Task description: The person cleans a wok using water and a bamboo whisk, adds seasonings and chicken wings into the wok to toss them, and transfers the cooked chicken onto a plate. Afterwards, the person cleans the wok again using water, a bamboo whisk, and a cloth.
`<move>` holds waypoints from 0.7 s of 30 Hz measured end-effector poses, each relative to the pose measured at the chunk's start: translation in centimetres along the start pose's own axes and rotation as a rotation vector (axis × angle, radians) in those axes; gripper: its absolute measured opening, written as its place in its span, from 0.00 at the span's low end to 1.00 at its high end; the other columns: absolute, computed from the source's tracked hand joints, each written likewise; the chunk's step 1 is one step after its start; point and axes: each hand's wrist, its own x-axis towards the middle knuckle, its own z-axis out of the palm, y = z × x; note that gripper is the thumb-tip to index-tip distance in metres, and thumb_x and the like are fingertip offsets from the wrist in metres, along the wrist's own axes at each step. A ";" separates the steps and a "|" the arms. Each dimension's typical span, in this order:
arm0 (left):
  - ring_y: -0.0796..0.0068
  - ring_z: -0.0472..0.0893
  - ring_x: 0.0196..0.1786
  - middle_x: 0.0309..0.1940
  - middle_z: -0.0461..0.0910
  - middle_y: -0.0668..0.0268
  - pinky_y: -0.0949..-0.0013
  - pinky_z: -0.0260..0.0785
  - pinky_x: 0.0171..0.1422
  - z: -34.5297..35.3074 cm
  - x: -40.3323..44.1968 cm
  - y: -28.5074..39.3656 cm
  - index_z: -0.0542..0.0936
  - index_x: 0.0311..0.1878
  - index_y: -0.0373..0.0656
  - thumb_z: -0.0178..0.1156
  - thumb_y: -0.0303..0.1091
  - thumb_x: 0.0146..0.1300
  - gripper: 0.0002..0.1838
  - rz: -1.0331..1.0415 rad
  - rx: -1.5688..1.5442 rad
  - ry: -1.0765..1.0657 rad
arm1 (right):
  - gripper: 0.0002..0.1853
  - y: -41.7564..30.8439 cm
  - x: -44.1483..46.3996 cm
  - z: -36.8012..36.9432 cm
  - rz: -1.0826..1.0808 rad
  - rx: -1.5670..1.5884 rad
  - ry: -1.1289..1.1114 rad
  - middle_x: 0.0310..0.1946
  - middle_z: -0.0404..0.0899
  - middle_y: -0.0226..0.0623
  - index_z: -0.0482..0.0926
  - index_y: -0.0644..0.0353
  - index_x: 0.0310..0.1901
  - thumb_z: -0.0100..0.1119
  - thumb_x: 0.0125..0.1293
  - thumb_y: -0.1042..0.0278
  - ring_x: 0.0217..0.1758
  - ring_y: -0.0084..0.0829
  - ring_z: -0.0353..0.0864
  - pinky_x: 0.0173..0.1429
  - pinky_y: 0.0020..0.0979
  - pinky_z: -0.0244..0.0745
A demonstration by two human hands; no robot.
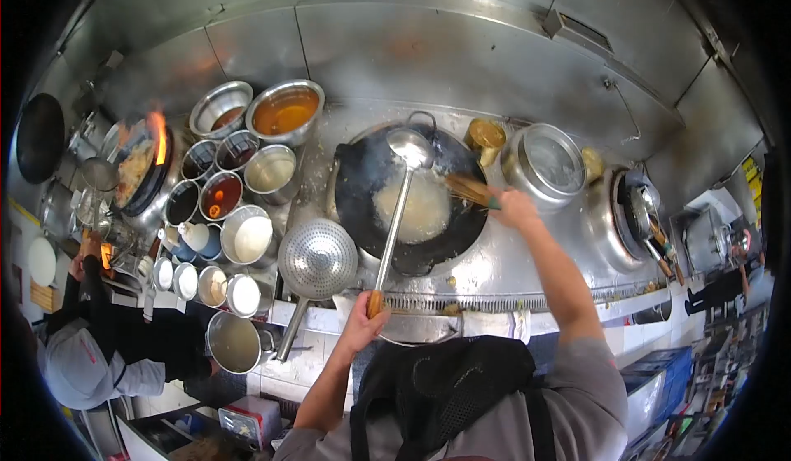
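Note:
My left hand (pixel 361 324) is closed around the wooden grip of a long steel ladle (pixel 399 216). The ladle's bowl rests over the far inner part of a black wok (pixel 356 182). In my right hand (pixel 517 210) is a bamboo wok brush (pixel 467 187), its bristles reaching over the wok's right side. Cloudy, pale liquid (pixel 416 210) covers the bottom of the wok, with some steam above it. Left of the wok lies a perforated steel strainer (pixel 317 257), its handle pointing toward me.
Left stand steel bowls of amber liquid (pixel 286 112), sauce pots (pixel 222 195) and small white-filled cups (pixel 243 294). Flame rises from another wok (pixel 148 168), near a co-worker in a white cap (pixel 76 364). A steel pot (pixel 550 164) and second burner (pixel 618 218) are right.

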 end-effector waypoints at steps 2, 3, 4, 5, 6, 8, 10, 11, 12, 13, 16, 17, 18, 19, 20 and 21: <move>0.66 0.80 0.27 0.30 0.78 0.65 0.65 0.74 0.34 -2.0 -0.3 -1.6 0.67 0.65 0.39 0.63 0.34 0.66 0.26 0.174 0.212 0.103 | 0.37 2.4 -0.1 -3.0 0.008 0.069 0.164 0.53 0.81 0.53 0.67 0.40 0.71 0.69 0.58 0.54 0.56 0.50 0.82 0.61 0.44 0.78; 0.59 0.82 0.34 0.35 0.81 0.59 0.61 0.75 0.41 -2.7 -0.6 -1.3 0.67 0.66 0.40 0.63 0.35 0.66 0.28 0.219 0.448 0.225 | 0.36 3.6 -0.6 -5.3 -0.022 0.098 0.310 0.52 0.82 0.51 0.69 0.41 0.70 0.70 0.58 0.56 0.56 0.49 0.82 0.61 0.43 0.78; 0.51 0.85 0.41 0.40 0.84 0.53 0.58 0.77 0.48 -3.2 -1.1 -0.5 0.67 0.67 0.40 0.63 0.36 0.66 0.29 0.259 0.684 0.345 | 0.35 4.5 -1.4 -7.8 -0.047 0.127 0.452 0.51 0.82 0.50 0.71 0.43 0.68 0.70 0.58 0.58 0.55 0.48 0.82 0.60 0.43 0.78; 0.46 0.84 0.47 0.49 0.82 0.48 0.54 0.76 0.50 -3.1 -2.0 2.3 0.68 0.67 0.42 0.62 0.36 0.65 0.28 0.072 0.696 0.337 | 0.34 5.2 -2.1 -10.4 -0.112 0.178 0.607 0.51 0.82 0.49 0.72 0.45 0.68 0.71 0.58 0.60 0.54 0.47 0.83 0.59 0.42 0.78; 0.46 0.84 0.47 0.49 0.82 0.48 0.54 0.76 0.50 -3.5 -2.2 2.4 0.68 0.67 0.42 0.62 0.36 0.65 0.28 0.070 0.705 0.333 | 0.33 5.7 -3.0 -12.7 -0.177 0.228 0.759 0.51 0.83 0.48 0.73 0.48 0.67 0.71 0.58 0.63 0.54 0.46 0.83 0.58 0.41 0.78; 0.46 0.84 0.46 0.48 0.82 0.48 0.52 0.76 0.49 -4.5 -2.7 2.6 0.69 0.67 0.45 0.63 0.35 0.64 0.28 0.089 0.844 0.338 | 0.33 3.6 -5.4 -16.1 -0.118 0.539 0.936 0.48 0.83 0.47 0.74 0.51 0.66 0.72 0.57 0.67 0.50 0.46 0.83 0.56 0.39 0.77; 0.44 0.83 0.45 0.45 0.84 0.49 0.50 0.76 0.47 -4.5 -2.9 3.0 0.70 0.66 0.46 0.63 0.35 0.63 0.28 0.213 0.890 0.353 | 0.33 1.0 -3.9 -13.6 -0.157 0.619 1.191 0.49 0.81 0.45 0.72 0.49 0.68 0.70 0.59 0.67 0.46 0.45 0.84 0.54 0.40 0.78; 0.44 0.83 0.44 0.43 0.84 0.49 0.50 0.76 0.46 -4.3 -3.0 3.7 0.70 0.66 0.48 0.63 0.34 0.63 0.27 0.185 0.895 0.305 | 0.33 0.8 -4.3 -12.8 -0.160 0.259 0.780 0.50 0.80 0.45 0.72 0.47 0.68 0.69 0.60 0.65 0.47 0.46 0.84 0.54 0.41 0.79; 0.45 0.84 0.43 0.42 0.84 0.49 0.50 0.76 0.45 -3.9 -3.3 4.0 0.70 0.66 0.49 0.63 0.34 0.63 0.27 0.157 0.897 0.257 | 0.33 0.8 -4.7 -12.2 -0.159 -0.089 0.356 0.50 0.80 0.45 0.71 0.45 0.69 0.69 0.60 0.64 0.47 0.46 0.84 0.53 0.43 0.79; 0.44 0.84 0.41 0.40 0.84 0.50 0.49 0.76 0.45 -3.8 -3.6 3.5 0.71 0.65 0.51 0.63 0.34 0.63 0.26 0.131 0.860 0.267 | 0.33 2.5 -3.7 -11.0 -0.155 -0.090 0.356 0.50 0.80 0.45 0.71 0.45 0.69 0.69 0.60 0.64 0.47 0.46 0.84 0.53 0.43 0.79; 0.44 0.83 0.43 0.41 0.84 0.48 0.49 0.76 0.45 -3.5 -4.4 2.7 0.71 0.65 0.51 0.63 0.34 0.63 0.26 0.070 0.845 0.249 | 0.34 5.5 -2.3 -9.1 -0.266 -0.472 0.145 0.50 0.80 0.45 0.71 0.41 0.68 0.69 0.59 0.61 0.47 0.48 0.84 0.53 0.46 0.81; 0.43 0.83 0.44 0.41 0.84 0.47 0.50 0.76 0.46 -3.0 -4.6 2.3 0.71 0.65 0.50 0.63 0.34 0.63 0.26 0.114 0.837 0.263 | 0.33 6.0 -3.3 -9.1 -0.167 -0.168 0.333 0.51 0.79 0.45 0.71 0.40 0.68 0.68 0.59 0.62 0.47 0.48 0.84 0.52 0.47 0.81; 0.43 0.83 0.44 0.41 0.84 0.47 0.50 0.76 0.46 -2.6 -4.7 1.8 0.71 0.65 0.50 0.63 0.34 0.63 0.26 0.103 0.826 0.271 | 0.32 5.3 -4.9 -9.8 -0.063 0.146 0.502 0.51 0.79 0.45 0.72 0.39 0.68 0.67 0.59 0.62 0.47 0.49 0.84 0.51 0.47 0.81; 0.43 0.83 0.44 0.42 0.84 0.47 0.50 0.76 0.47 -2.5 -4.8 1.2 0.70 0.65 0.49 0.63 0.34 0.63 0.27 0.086 0.805 0.267 | 0.31 3.1 -6.0 -10.3 0.039 0.300 0.613 0.53 0.78 0.45 0.72 0.39 0.67 0.66 0.60 0.62 0.48 0.50 0.84 0.50 0.47 0.81; 0.42 0.83 0.45 0.42 0.83 0.46 0.50 0.76 0.47 -2.4 -4.8 0.8 0.70 0.66 0.48 0.63 0.34 0.63 0.27 0.073 0.789 0.259 | 0.31 2.3 -5.8 -9.0 0.042 0.301 0.602 0.53 0.78 0.45 0.72 0.39 0.67 0.66 0.60 0.62 0.48 0.50 0.84 0.50 0.47 0.81; 0.42 0.83 0.46 0.43 0.83 0.46 0.50 0.76 0.48 -2.1 -4.8 1.2 0.69 0.66 0.45 0.62 0.33 0.63 0.28 0.113 0.777 0.248 | 0.32 1.8 -5.2 -6.7 -0.121 0.150 0.550 0.53 0.78 0.45 0.71 0.39 0.68 0.66 0.60 0.62 0.48 0.50 0.84 0.50 0.46 0.81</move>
